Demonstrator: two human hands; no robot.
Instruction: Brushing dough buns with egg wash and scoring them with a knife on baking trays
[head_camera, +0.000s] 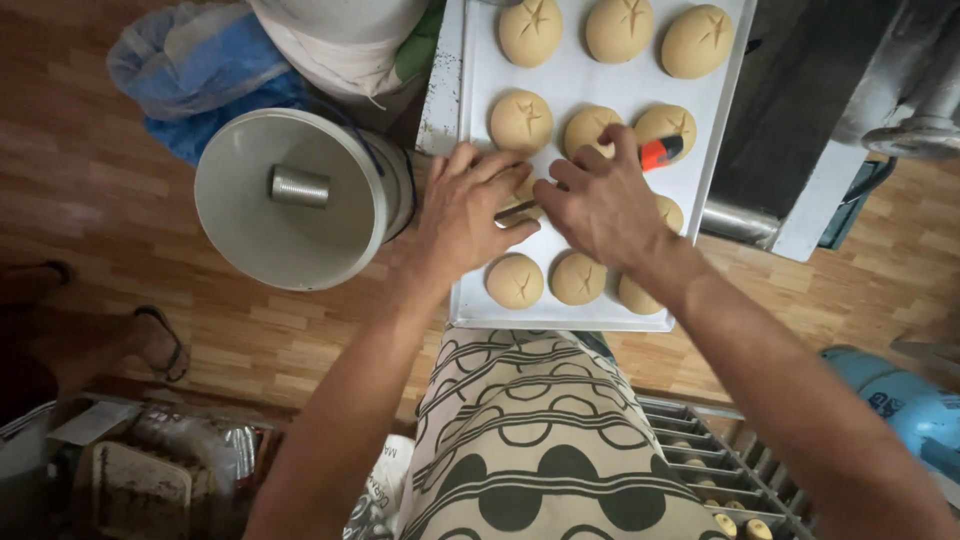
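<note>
Now R hand (600, 205) clamps orange-handled knife (660, 152); L hand (470, 210) flat, fingers apart, on baking tray (575, 80) w/ scored dough rounds (520, 122).

Your head camera looks steeply down from close above at the baking tray (690, 165), your forearms and the wooden floor (90, 180).

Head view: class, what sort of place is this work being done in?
Probably a small bakery. A paper-lined metal baking tray holds rows of round scored dough buns, and the right hand grips an orange-handled cutter.
</note>
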